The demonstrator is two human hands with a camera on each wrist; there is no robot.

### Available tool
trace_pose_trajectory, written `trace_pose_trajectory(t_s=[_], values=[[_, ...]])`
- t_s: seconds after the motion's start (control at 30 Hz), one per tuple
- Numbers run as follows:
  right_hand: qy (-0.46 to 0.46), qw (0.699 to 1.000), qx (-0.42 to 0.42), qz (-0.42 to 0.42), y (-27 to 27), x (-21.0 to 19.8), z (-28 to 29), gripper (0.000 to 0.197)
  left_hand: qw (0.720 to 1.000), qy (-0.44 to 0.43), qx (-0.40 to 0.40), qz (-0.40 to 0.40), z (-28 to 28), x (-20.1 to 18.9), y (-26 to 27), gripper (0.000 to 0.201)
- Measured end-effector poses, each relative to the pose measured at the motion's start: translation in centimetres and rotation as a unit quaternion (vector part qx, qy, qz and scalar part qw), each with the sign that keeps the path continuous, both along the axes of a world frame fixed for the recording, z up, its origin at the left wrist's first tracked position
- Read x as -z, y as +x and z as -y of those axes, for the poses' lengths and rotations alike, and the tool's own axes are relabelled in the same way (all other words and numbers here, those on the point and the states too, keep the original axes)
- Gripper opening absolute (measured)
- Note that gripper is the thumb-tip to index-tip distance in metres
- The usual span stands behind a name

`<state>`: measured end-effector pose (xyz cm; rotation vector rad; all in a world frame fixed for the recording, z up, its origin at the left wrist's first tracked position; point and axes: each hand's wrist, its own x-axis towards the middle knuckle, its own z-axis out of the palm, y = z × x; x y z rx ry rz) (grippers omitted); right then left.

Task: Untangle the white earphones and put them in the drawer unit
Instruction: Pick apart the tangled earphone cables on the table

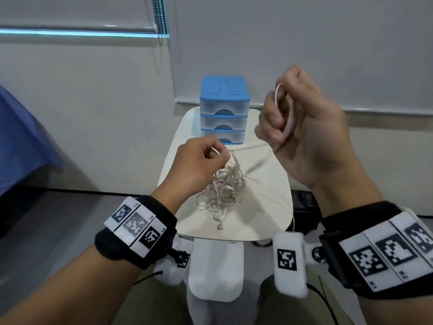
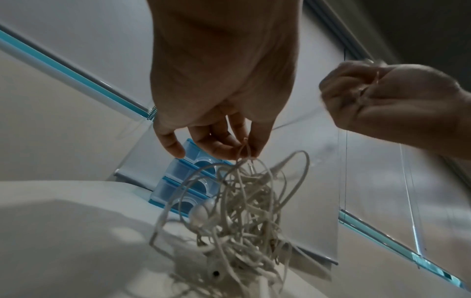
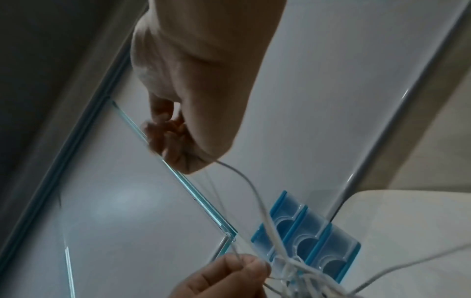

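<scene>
Wristbands frame a taut strand between two hands above the tabletop (image 1: 178,141).
Head view: left hand (image 1: 199,160) pinches the white earphones (image 1: 222,186) at the knot's top; right hand (image 1: 302,127), up and right, clenches the freed cord. Left wrist view: tangle hangs below the grip. Right wrist view: cord slopes down to the knot; drawer unit (image 3: 316,238) lies beyond, closed.

Small white rounded worktop (image 1: 269,184) on a white pedestal. Behind it a pale wall (image 1: 93,102) with grey roller blinds (image 1: 304,43) pulled down, bead chain (image 1: 160,19) hanging between them. Blue fabric (image 1: 21,137) at left edge. Grey floor (image 1: 46,219), black cables along the skirting.
</scene>
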<state>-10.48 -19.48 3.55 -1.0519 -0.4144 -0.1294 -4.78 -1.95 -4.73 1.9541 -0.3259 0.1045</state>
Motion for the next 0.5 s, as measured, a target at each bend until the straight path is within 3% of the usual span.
trace_pose_trajectory(t_s=[0.03, 0.1, 0.13, 0.2, 0.23, 0.27, 0.3, 0.4, 0.43, 0.5], values=[[-0.02, 0.999, 0.012, -0.024, 0.0, 0.0, 0.1, 0.021, 1.0, 0.002, -0.005, 0.002, -0.1, 0.0, 0.0, 0.011], [-0.201, 0.974, 0.081, -0.062, 0.5, 0.9, 0.1, 0.018, 1.0, 0.004, -0.016, 0.009, -0.2, -0.2, 0.1, 0.01], [-0.338, 0.931, 0.118, -0.066, 0.8, 1.6, 0.0, 0.016, 1.0, 0.003, -0.02, 0.012, -0.2, -0.3, 0.2, 0.009], [-0.566, 0.809, 0.148, -0.049, 1.4, 3.1, 0.1, 0.016, 1.0, 0.006, -0.016, 0.024, -0.1, -0.5, 0.0, 0.008], [-0.616, 0.772, 0.149, -0.042, 1.5, 3.5, 0.1, 0.016, 0.999, 0.013, -0.013, 0.032, 0.1, -0.5, -0.1, 0.007], [-0.627, 0.764, 0.152, -0.037, 1.4, 3.8, 0.0, 0.017, 0.999, 0.021, -0.01, 0.037, 0.1, -0.5, -0.2, 0.008], [-0.602, 0.783, 0.152, -0.029, 1.3, 3.8, -0.1, 0.019, 0.999, 0.027, -0.009, 0.039, 0.1, -0.5, -0.1, 0.008], [-0.363, 0.926, 0.108, 0.004, 0.3, 2.4, -0.4, 0.015, 0.999, 0.034, -0.011, 0.028, 0.0, 0.1, 0.3, 0.015], [-0.287, 0.952, 0.099, 0.026, 0.0, 1.6, -0.3, 0.013, 0.999, 0.036, -0.013, 0.023, -0.1, 0.3, 0.5, 0.017], [-0.182, 0.977, 0.097, 0.056, -0.2, 0.2, 0.2, 0.012, 0.999, 0.042, -0.011, 0.015, -0.3, 0.4, 0.5, 0.018]])
